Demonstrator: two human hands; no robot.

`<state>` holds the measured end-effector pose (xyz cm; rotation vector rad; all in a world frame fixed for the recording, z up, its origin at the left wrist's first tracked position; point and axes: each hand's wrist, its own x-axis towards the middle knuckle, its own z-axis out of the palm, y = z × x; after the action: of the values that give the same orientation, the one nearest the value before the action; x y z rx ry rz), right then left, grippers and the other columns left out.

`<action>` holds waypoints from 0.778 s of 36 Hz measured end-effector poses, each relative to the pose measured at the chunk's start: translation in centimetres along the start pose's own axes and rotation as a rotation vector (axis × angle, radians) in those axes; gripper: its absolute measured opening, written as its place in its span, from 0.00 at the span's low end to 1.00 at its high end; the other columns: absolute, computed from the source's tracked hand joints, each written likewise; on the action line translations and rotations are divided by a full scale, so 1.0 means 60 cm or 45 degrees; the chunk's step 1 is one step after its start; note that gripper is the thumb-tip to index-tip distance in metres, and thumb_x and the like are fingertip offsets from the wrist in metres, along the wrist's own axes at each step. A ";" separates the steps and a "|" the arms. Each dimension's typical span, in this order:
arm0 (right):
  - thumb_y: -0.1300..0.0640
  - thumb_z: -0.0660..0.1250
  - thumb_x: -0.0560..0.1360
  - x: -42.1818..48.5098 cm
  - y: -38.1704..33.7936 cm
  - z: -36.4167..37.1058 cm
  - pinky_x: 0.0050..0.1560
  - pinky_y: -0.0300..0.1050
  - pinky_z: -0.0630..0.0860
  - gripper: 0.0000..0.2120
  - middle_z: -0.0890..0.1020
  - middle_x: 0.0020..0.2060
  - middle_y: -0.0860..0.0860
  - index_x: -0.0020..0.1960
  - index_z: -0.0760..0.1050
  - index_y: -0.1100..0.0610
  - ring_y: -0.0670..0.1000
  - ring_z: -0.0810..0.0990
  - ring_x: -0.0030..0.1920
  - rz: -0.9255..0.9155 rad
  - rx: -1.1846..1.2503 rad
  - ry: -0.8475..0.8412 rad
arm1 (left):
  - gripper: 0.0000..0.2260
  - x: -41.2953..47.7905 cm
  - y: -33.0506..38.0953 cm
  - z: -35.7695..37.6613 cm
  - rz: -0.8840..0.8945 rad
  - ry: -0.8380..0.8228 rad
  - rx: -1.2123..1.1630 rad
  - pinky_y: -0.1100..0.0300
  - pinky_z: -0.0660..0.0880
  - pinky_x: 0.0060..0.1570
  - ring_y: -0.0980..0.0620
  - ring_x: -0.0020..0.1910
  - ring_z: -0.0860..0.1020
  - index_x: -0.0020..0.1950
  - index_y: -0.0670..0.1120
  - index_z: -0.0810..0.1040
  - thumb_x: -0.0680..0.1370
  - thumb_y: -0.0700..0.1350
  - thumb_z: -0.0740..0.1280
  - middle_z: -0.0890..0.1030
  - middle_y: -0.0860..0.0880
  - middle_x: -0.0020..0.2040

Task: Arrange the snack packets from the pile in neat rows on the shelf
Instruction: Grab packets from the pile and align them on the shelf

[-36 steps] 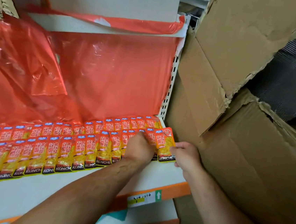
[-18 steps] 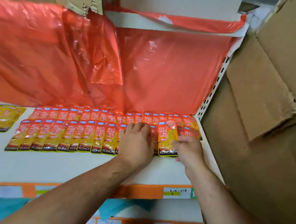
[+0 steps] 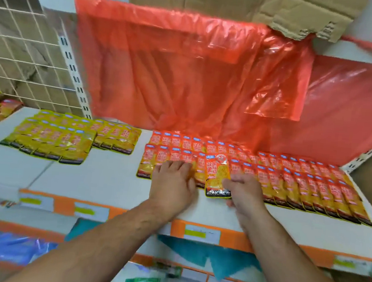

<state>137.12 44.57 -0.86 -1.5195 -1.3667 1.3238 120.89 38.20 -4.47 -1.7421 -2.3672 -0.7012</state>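
Two overlapping rows of red-and-yellow snack packets (image 3: pixel 302 183) lie on the white shelf (image 3: pixel 98 182). My right hand (image 3: pixel 245 192) holds one packet (image 3: pixel 217 178) by its right edge, lifted slightly above the front row near the middle. My left hand (image 3: pixel 174 181) lies flat with spread fingers on the front-row packets at the left end of the rows. A separate group of yellow packets (image 3: pixel 66 138) lies further left on the shelf.
Red plastic sheeting (image 3: pixel 187 72) hangs behind the shelf, with cardboard (image 3: pixel 252 3) above it. A white wire grid (image 3: pixel 17 54) stands at the back left. Orange price strips (image 3: pixel 200 233) line the shelf's front edge. Lower shelves hold blue and green items.
The view has swung left along the shelf. Both hands have shifted left along the front row, the right hand carrying its packet from the right end to the middle.
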 end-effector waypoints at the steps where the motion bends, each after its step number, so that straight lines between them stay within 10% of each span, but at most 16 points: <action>1: 0.63 0.70 0.75 -0.009 -0.002 0.027 0.27 0.41 0.68 0.06 0.78 0.42 0.49 0.50 0.75 0.57 0.53 0.74 0.35 0.009 -0.005 0.001 | 0.16 -0.002 -0.027 -0.008 0.001 0.008 -0.004 0.50 0.71 0.51 0.45 0.52 0.77 0.56 0.51 0.80 0.71 0.51 0.65 0.82 0.52 0.53; 7: 0.62 0.70 0.76 -0.055 -0.014 0.160 0.25 0.40 0.68 0.08 0.78 0.51 0.52 0.53 0.75 0.58 0.53 0.73 0.29 0.031 -0.036 -0.016 | 0.15 -0.019 -0.165 -0.054 0.043 0.090 -0.027 0.51 0.74 0.47 0.44 0.47 0.79 0.49 0.50 0.82 0.68 0.51 0.60 0.83 0.51 0.47; 20: 0.59 0.73 0.71 -0.084 -0.024 0.302 0.41 0.46 0.73 0.11 0.76 0.33 0.49 0.36 0.71 0.54 0.53 0.76 0.37 -0.075 -0.438 0.079 | 0.13 -0.029 -0.299 -0.093 0.016 0.144 -0.092 0.49 0.76 0.46 0.43 0.46 0.80 0.52 0.47 0.83 0.71 0.47 0.65 0.84 0.50 0.48; 28: 0.54 0.70 0.73 -0.092 -0.026 0.318 0.37 0.46 0.74 0.08 0.81 0.36 0.53 0.43 0.75 0.59 0.54 0.78 0.38 -0.194 -0.798 0.141 | 0.13 -0.024 -0.331 -0.105 0.025 0.108 -0.122 0.49 0.77 0.45 0.42 0.44 0.80 0.52 0.46 0.83 0.70 0.47 0.65 0.84 0.49 0.46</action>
<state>118.80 37.02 -2.67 -1.8015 -1.8883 0.7305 101.84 29.62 -5.25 -1.7328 -2.2929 -0.8814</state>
